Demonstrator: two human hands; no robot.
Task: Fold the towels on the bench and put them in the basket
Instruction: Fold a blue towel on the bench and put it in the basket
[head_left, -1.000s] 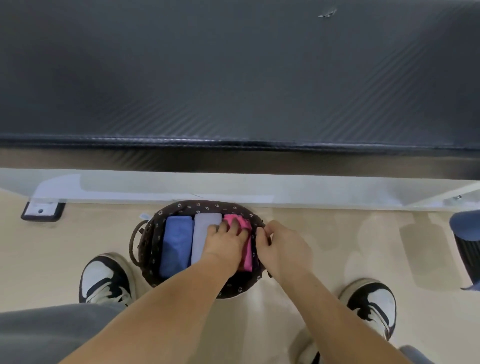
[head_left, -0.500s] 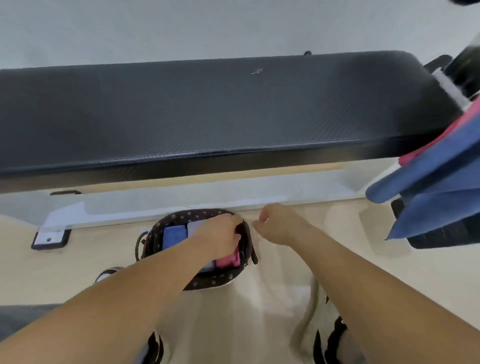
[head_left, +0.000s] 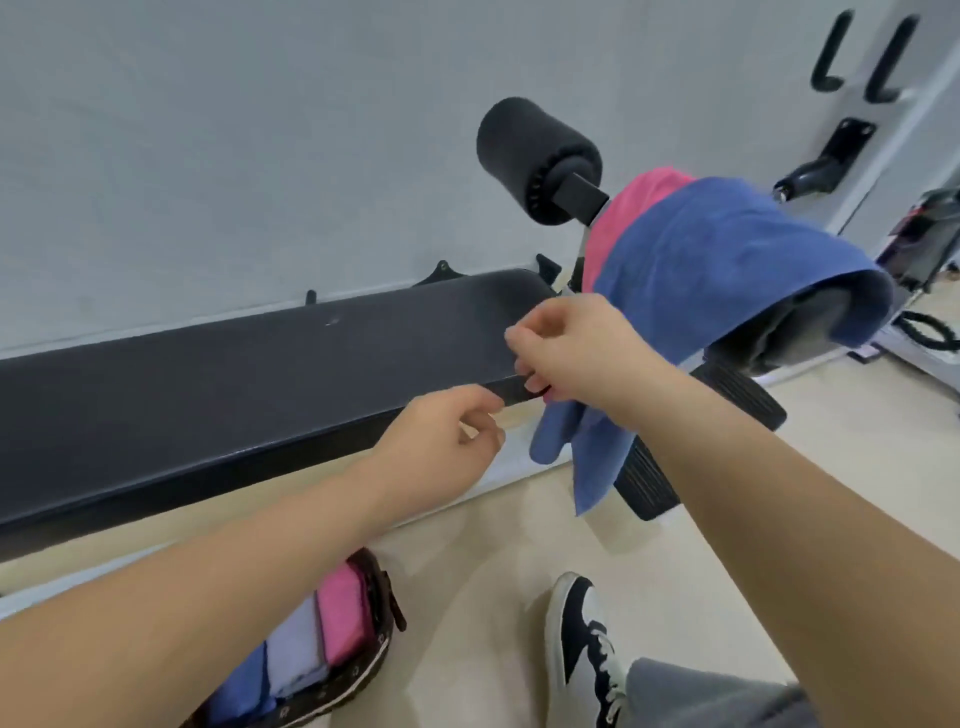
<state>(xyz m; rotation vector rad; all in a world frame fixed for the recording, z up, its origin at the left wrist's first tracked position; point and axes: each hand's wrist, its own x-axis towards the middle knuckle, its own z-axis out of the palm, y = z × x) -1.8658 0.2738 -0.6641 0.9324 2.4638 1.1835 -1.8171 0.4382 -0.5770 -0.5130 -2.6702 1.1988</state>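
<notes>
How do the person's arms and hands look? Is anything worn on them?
Both forearms are bare to the picture's edge; no sleeve shows. The left hand and the right hand carry no glove, and I see no watch, ring or bracelet on either. The fingernails are short and look unpainted.

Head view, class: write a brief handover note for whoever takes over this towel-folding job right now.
Right hand: fingers curled at the hanging edge of the unfolded blue terry towel; a firm grip can't be confirmed.
Left hand: empty, loosely open.
Done: three folded towels, blue, lilac and pink, sit in the dark woven basket on the floor.
Left: the blue towel and the pink towel beneath it, draped over the bench's end.
</notes>
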